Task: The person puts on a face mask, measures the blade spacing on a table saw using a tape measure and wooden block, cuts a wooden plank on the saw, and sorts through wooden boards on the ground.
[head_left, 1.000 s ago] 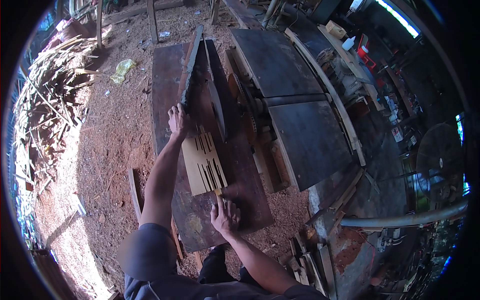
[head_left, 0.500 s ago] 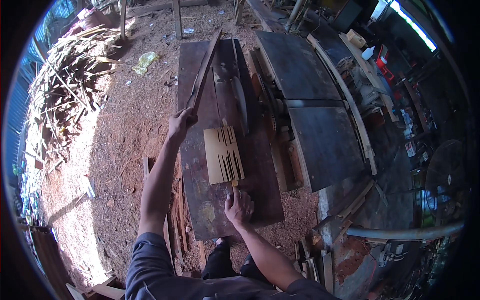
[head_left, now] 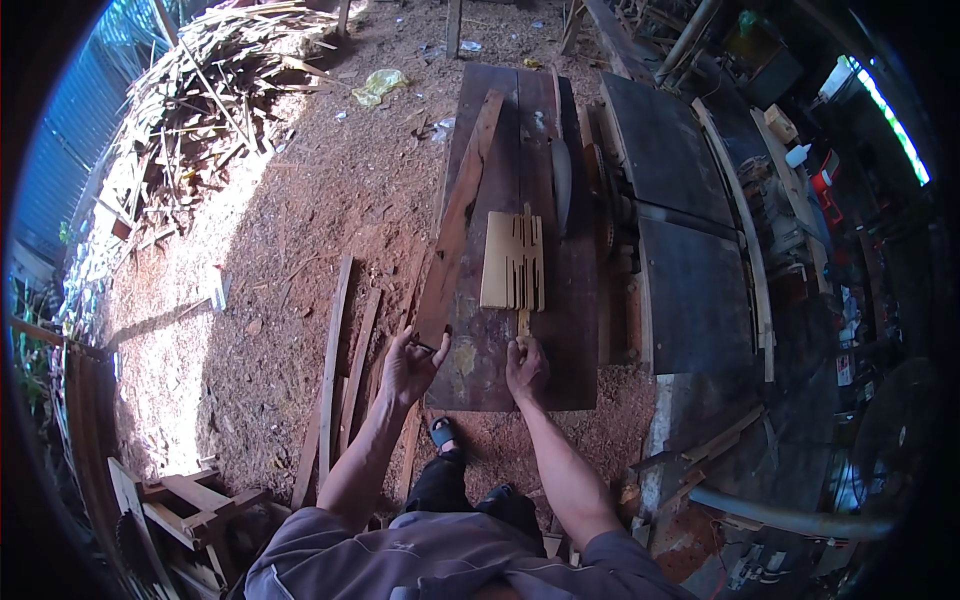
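Observation:
My left hand (head_left: 410, 370) grips the near end of a long, narrow wooden plank (head_left: 460, 225), thumb on one side and fingers on the other. The plank slants away over the left part of a dark wooden saw table (head_left: 480, 385). At the table's near half, the closed fingers of my right hand (head_left: 527, 372) are on the end of a thin yellowish strip (head_left: 523, 322). That strip reaches to the near edge of a tan slotted board (head_left: 500, 265) lying flat on the table. Beyond it stands a curved grey blade or guard (head_left: 561, 185).
To the right are dark panels (head_left: 695, 290) with a long pale batten (head_left: 735, 215) on them. Several loose planks (head_left: 338, 360) lie on the sawdust floor at left. A heap of wood offcuts (head_left: 190, 110) fills the far left, and a wooden frame (head_left: 190, 510) stands near left.
My left hand has come nearer and lower, now at the plank's near end, and the plank has been drawn toward me. My right hand has closed on the strip. The view has shifted left.

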Tool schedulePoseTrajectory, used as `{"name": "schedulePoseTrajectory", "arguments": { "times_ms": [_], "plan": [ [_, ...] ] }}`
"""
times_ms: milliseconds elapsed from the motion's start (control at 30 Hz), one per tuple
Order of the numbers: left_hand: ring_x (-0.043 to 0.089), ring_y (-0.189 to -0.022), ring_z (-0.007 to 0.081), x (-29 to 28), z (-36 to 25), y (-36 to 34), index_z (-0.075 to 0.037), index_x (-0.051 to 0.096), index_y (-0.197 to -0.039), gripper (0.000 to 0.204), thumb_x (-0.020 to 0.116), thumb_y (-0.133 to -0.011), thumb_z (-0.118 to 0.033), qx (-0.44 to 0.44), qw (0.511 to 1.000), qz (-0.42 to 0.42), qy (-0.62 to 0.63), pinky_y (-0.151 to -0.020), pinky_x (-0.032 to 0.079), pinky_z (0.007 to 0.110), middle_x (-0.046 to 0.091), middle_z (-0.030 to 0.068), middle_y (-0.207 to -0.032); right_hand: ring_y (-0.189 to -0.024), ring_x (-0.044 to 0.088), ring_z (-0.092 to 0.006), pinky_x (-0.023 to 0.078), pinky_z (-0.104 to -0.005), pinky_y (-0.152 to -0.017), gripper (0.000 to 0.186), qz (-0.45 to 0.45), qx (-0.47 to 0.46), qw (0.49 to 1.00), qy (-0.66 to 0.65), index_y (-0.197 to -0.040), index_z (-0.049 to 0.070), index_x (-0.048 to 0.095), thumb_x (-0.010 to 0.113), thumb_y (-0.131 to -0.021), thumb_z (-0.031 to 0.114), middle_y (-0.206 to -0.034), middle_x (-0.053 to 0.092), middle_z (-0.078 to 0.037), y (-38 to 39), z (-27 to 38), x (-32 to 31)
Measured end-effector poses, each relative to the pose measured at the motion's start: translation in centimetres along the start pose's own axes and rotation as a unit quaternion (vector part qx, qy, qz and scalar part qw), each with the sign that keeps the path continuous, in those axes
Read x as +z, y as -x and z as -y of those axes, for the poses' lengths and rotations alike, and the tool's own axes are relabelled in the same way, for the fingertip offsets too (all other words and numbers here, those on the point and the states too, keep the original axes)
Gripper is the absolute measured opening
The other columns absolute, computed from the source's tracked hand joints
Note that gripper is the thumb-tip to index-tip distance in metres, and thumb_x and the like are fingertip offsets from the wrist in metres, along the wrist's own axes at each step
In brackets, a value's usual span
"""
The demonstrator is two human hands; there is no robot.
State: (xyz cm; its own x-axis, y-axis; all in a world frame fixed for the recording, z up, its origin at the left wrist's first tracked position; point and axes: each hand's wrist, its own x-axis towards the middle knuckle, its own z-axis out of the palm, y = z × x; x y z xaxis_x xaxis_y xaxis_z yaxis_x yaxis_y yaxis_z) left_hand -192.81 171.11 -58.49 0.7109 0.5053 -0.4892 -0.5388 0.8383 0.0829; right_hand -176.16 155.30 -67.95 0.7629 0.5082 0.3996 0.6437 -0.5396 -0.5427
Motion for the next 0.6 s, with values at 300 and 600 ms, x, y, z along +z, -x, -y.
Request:
{"name": "schedulePoseTrajectory", "arguments": {
  "times_ms": [300,600],
  "plan": [
    [0.065,-0.098,0.0223,-4.6,7.0,11.7,-0.004,0.051,-0.123,0.033,0.062,-0.093,-0.014,0.068,0.972,-0.029,-0.223,-0.094,0.052,0.04,0.065,0.0111,-0.107,-0.079,0.066,-0.0163,0.054,-0.0287,-0.068,0.045,0.354,0.326,0.658,-0.579,-0.113,0.006,0.055,0.052,-0.097,0.048,-0.094,0.066,-0.006,3.4,6.7,-2.1],
    [0.062,-0.087,0.014,-2.6,15.0,19.9,0.004,0.046,-0.131,0.044,0.06,-0.097,-0.021,0.159,0.83,-0.084,-0.528,-0.079,0.052,0.028,0.063,0.0097,-0.104,-0.066,0.063,-0.0165,0.053,-0.0307,-0.057,0.035,0.377,0.347,0.631,-0.583,-0.104,0.01,0.051,0.057,-0.095,0.043,-0.081,0.061,-0.006,5.6,8.8,-11.8]
  ]
}}
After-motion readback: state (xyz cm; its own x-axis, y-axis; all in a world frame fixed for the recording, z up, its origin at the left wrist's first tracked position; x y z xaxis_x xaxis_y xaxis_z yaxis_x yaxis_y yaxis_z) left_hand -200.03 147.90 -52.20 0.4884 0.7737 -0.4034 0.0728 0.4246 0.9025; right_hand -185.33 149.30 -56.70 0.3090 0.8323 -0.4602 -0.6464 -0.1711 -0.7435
